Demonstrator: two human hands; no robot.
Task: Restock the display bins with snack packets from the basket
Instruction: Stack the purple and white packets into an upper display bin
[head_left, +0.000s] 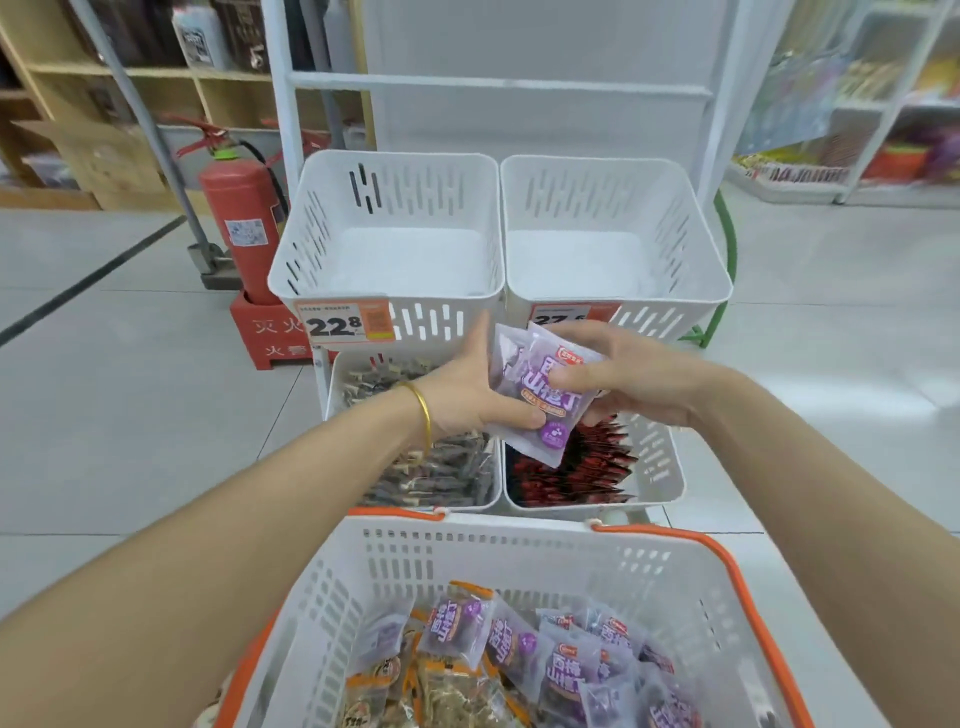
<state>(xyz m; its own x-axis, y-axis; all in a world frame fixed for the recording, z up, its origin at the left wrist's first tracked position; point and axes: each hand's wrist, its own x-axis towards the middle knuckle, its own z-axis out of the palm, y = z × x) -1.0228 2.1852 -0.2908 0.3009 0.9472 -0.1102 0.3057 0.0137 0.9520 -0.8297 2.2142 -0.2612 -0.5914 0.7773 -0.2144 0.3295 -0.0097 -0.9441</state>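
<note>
Purple snack packets (540, 400) are being gripped by left hand (467, 395) and right hand (631, 376) together, white top bins (415, 195) just beyond them showing bare, basket (519, 564) beneath the forearms loaded, restocking probably barely beginning.

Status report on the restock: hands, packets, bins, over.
Left hand and right hand both grip purple packets. Top left bin, top right bin empty. Basket holds more. Nothing blocking.

Purple packets (540, 395), white bins (387, 228)
</note>
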